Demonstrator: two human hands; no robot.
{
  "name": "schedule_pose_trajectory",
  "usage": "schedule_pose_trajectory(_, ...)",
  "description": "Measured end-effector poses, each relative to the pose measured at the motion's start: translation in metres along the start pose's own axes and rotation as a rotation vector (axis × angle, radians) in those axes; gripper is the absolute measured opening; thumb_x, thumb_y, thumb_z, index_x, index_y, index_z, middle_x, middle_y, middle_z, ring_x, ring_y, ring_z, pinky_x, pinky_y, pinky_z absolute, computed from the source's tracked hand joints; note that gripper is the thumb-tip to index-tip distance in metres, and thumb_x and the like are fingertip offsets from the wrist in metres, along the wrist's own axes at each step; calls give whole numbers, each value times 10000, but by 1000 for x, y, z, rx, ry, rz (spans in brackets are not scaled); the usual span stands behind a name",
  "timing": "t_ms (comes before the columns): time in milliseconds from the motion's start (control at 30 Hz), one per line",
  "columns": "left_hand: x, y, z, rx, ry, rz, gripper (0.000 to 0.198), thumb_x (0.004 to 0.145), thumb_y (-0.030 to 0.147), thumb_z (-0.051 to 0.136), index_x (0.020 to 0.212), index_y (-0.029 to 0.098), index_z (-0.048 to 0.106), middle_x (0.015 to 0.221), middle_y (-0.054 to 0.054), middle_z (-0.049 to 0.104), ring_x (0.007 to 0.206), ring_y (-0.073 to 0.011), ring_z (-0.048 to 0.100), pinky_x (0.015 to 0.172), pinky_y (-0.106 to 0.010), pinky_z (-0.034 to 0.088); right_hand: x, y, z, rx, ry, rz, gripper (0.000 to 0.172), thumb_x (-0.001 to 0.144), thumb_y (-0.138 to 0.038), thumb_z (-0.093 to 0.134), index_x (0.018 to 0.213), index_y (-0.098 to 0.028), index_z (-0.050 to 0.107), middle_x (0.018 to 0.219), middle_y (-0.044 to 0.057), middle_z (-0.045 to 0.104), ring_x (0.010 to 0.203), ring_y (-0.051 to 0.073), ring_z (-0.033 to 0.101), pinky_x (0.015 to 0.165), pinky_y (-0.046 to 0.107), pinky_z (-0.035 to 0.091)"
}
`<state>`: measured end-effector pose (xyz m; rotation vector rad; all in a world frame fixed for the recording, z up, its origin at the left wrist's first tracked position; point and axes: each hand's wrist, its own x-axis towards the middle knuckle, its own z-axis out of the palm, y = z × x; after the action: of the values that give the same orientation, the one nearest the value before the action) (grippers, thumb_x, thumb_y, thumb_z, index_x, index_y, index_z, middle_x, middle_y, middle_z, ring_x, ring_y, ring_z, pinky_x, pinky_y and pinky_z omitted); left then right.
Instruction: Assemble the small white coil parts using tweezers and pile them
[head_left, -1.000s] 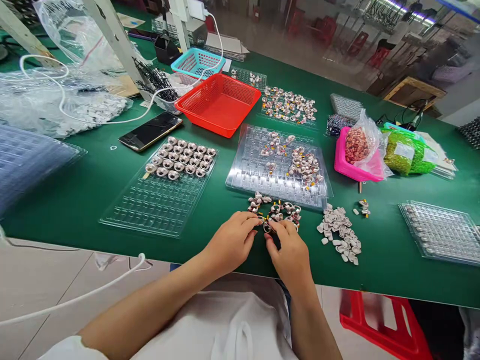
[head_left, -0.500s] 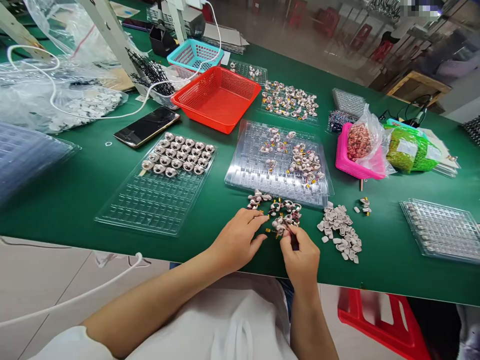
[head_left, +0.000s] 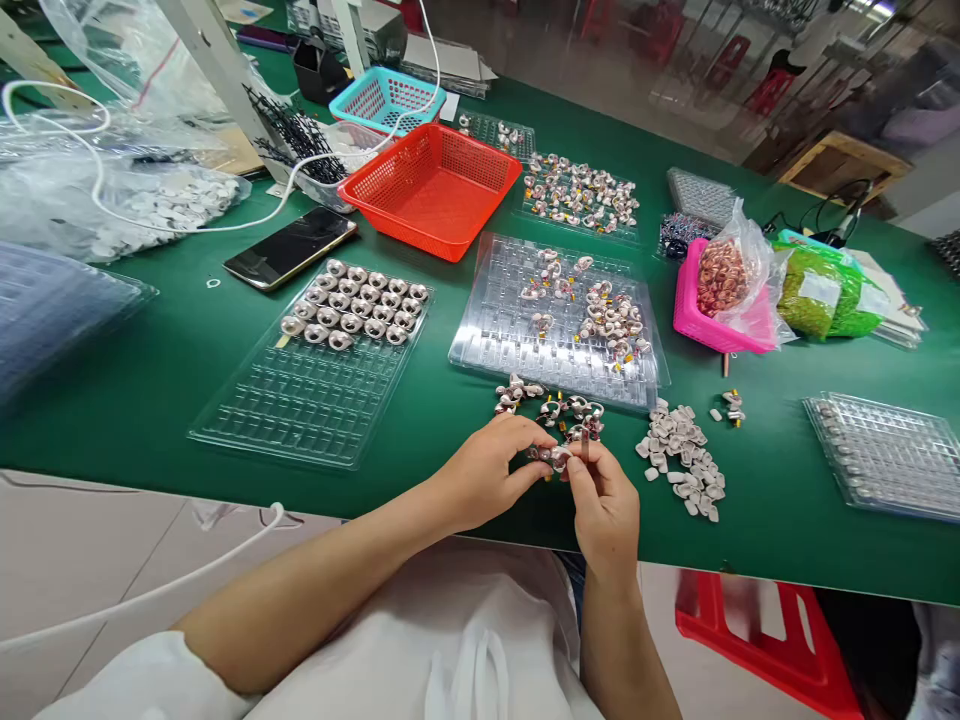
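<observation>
My left hand [head_left: 491,472] pinches a small, shiny, curved earbud-like part [head_left: 553,457] between thumb and fingers, just above the table's front area. My right hand [head_left: 609,505] is closed, its thumb and fingertip meeting the right end of the same part. A thin dark tool [head_left: 586,443] sticks up from the right fingers; its kind is not clear. Just beyond the hands lies a loose pile of similar parts [head_left: 517,392] with orange tabs, partly hidden by the fingers. To the right of my right hand are many small pale caps [head_left: 671,440].
A clear tray [head_left: 277,400] at left holds rows of shiny parts. Another clear tray [head_left: 480,340] ahead bears loose parts. Behind are a red basket [head_left: 442,200] and a phone [head_left: 289,248]. A pink basket [head_left: 686,315] and stacked trays [head_left: 885,450] stand right.
The left fingers have closed on an earbud-like part and moved slightly right. Both hands now meet at it, and the dark tool in the right hand points more upright.
</observation>
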<state>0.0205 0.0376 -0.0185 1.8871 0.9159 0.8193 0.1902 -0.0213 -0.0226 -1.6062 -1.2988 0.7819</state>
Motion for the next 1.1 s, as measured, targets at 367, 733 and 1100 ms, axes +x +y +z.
schedule_pose_trajectory(367, 2, -7, 7, 194, 12, 87, 169, 899, 230, 704, 1054, 176, 747, 890, -52, 784, 848, -235, 643, 844, -394, 480, 2, 2, 1, -212, 141, -62, 141, 902, -276, 562, 818, -197, 643, 758, 2, 645, 670, 155, 582, 642, 258, 456)
schedule_pose_trajectory(733, 0, -8, 10, 255, 83, 138, 268, 913, 86, 579, 1136, 69, 727, 1062, -169, 756, 1007, -298, 641, 927, -483, 514, -2, 11, -16, 201, 96, 198, 202, 910, -379, 603, 893, -196, 685, 739, -1, 638, 619, 135, 579, 577, 237, 465)
schedule_pose_trajectory(1100, -7, 32, -14, -272, -90, -185, 210, 860, 235, 715, 1045, 158, 778, 971, -59, 804, 903, -199, 743, 849, -285, 569, -19, -3, -7, 258, -13, 15, 119, 947, -243, 571, 893, -222, 675, 781, 0, 672, 618, 122, 588, 573, 230, 496)
